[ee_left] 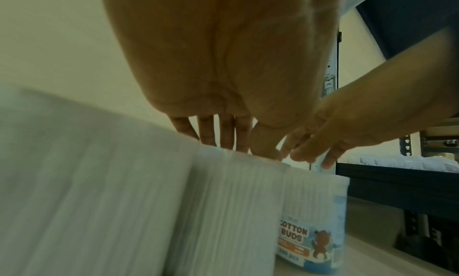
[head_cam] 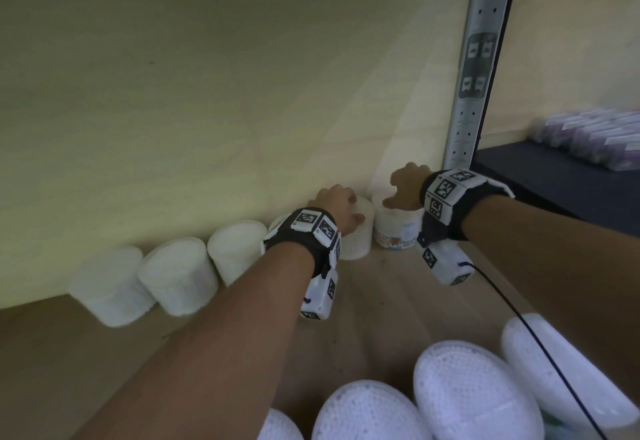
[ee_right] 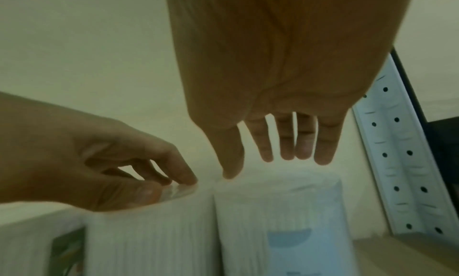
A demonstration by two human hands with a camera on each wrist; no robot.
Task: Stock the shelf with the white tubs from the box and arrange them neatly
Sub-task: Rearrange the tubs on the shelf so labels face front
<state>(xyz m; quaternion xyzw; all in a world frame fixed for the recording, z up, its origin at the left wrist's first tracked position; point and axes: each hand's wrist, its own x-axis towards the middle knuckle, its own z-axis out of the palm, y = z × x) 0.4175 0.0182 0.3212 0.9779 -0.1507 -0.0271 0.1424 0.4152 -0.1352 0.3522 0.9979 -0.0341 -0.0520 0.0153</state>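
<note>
Pale wood makes the back wall and the shelf under your arms. White tubs stand in a row along the wall, from 9 o'clock to the metal post at 1 o'clock. More tubs wait at 5 o'clock; no box shows. Your left hand curls its fingers around the lid of one tub. Your right hand hangs over the corner tub with fingers straight, holding nothing. These tubs are probably light, stiff and a bit slippery, so grab the lid rim or the sides. Most labels are blurry, and your left wrist hides one tub.
</note>
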